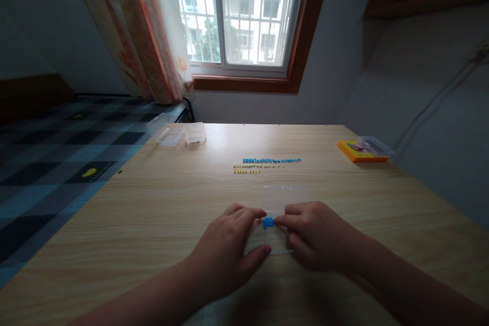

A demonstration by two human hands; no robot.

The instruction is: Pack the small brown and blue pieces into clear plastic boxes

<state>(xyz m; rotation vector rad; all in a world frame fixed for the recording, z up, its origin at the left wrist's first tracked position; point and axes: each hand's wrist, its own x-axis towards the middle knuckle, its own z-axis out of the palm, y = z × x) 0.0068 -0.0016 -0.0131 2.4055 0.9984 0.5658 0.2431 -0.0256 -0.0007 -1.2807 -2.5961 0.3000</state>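
A small clear plastic box (281, 197) lies on the wooden table (153, 204) right in front of me, its lid swung open away from me. My left hand (229, 244) curls around the box's left side, thumb against its near edge. My right hand (317, 234) pinches a small blue piece (268, 222) at the box's left rim, between fingertip and thumb. Beyond the box, a row of small blue pieces (271, 160) is lined up, with a row of tiny yellow pieces (247, 169) just in front of it.
Two empty clear trays (182, 135) sit at the table's far left edge. An orange box under a clear lid (362, 150) rests at the far right. A bed with a checked cover (57, 153) adjoins the table's left side. A window is behind.
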